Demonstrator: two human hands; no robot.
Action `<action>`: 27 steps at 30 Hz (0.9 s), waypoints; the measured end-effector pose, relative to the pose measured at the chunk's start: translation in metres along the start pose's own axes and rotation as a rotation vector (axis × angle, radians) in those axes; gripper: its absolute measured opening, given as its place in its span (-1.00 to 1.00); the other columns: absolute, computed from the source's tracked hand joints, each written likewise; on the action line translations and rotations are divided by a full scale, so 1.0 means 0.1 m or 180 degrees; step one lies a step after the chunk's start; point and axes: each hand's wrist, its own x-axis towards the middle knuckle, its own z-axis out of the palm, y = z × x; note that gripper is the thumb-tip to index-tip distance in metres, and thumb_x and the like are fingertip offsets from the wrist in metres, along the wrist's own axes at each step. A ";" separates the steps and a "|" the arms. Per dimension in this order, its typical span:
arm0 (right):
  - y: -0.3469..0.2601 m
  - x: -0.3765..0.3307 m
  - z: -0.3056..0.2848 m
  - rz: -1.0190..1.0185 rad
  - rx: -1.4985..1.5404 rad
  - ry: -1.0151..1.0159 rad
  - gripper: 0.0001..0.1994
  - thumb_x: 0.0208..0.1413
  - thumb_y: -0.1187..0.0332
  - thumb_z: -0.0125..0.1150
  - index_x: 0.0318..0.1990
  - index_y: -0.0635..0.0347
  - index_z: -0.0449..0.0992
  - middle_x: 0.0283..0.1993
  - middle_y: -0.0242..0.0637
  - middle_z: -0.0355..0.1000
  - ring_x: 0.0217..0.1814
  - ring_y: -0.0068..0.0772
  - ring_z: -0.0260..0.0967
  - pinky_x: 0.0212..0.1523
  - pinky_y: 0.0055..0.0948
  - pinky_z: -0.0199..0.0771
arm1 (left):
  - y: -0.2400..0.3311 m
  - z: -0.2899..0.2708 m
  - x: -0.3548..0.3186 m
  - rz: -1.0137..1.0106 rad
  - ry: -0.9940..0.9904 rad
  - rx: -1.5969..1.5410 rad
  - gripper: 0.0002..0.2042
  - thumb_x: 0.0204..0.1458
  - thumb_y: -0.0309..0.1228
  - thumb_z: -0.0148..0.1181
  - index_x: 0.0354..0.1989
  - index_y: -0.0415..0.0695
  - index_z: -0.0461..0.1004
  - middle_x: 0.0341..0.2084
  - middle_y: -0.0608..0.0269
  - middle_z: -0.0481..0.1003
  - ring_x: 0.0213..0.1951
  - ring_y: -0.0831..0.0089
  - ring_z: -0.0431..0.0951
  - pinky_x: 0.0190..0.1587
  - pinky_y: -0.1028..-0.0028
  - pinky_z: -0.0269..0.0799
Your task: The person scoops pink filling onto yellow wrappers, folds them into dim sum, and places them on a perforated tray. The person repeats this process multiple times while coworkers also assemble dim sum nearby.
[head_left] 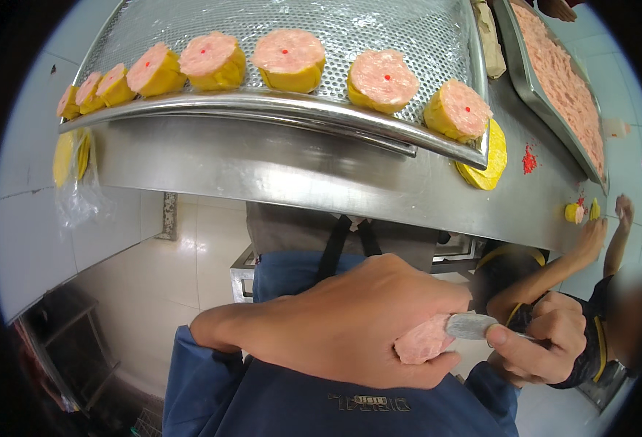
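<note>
My left hand (357,313) is curled around a shumai, whose pink meat filling (417,342) shows in the ring of thumb and forefinger; any wrapper is hidden inside the fist. Against the filling lies the flat metal blade of a small filling spatula (470,326). My right hand (543,339) grips its handle between thumb and fingers. Beyond the hands, a row of finished shumai (288,62) in yellow wrappers, each topped with a red dot, lines the near edge of a perforated metal tray (263,102).
Yellow round wrappers (492,164) lie under the tray's right corner; more wrappers (70,156) in plastic hang at left. Red bits (529,159) dot the steel table (277,164). A deep tray of pink meat (565,80) stands far right. A co-worker's hands (592,240) work at right.
</note>
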 end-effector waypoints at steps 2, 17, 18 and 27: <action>-0.01 -0.03 -0.02 0.0053 -0.0027 0.0095 -0.52 -0.54 0.31 0.68 -0.23 -0.06 0.87 -0.48 -0.53 -0.03 -0.63 -0.61 -0.05 -0.60 -0.57 -0.22 | 0.05 -0.03 -0.02 -0.0243 -0.0040 -0.0217 -0.75 0.06 -0.33 0.55 -0.31 -0.09 0.53 -0.52 0.17 0.58 -0.45 0.08 0.62 -0.41 0.33 0.47; -0.04 0.01 0.04 -0.0028 0.0092 0.0144 -0.54 -0.50 0.27 0.75 -0.24 -0.20 0.88 -0.50 -0.57 -0.04 -0.63 -0.63 -0.10 -0.59 -0.57 -0.29 | 0.00 0.05 0.12 -0.0092 -0.0386 -0.0118 -0.72 0.07 -0.34 0.54 -0.36 -0.14 0.48 -0.51 0.08 0.55 -0.50 -0.02 0.56 -0.44 0.28 0.44; -0.03 0.01 0.04 -0.0039 0.0071 0.0070 -0.53 -0.52 0.28 0.73 -0.24 -0.19 0.88 -0.50 -0.57 -0.04 -0.63 -0.63 -0.10 -0.58 -0.57 -0.29 | -0.02 0.07 0.14 0.0132 -0.0316 -0.0071 -0.73 0.07 -0.35 0.54 -0.36 -0.15 0.48 -0.51 0.07 0.55 -0.50 -0.03 0.55 -0.44 0.28 0.45; -0.04 -0.03 -0.04 0.0062 -0.0222 0.0038 -0.64 -0.31 0.32 0.59 -0.20 0.00 0.84 -0.47 -0.52 0.01 -0.67 -0.64 -0.04 -0.61 -0.54 -0.18 | 0.02 0.00 0.03 -0.0153 -0.0096 -0.0087 -0.69 0.04 -0.36 0.53 -0.39 -0.19 0.44 -0.54 0.02 0.54 -0.46 -0.10 0.57 -0.43 0.24 0.44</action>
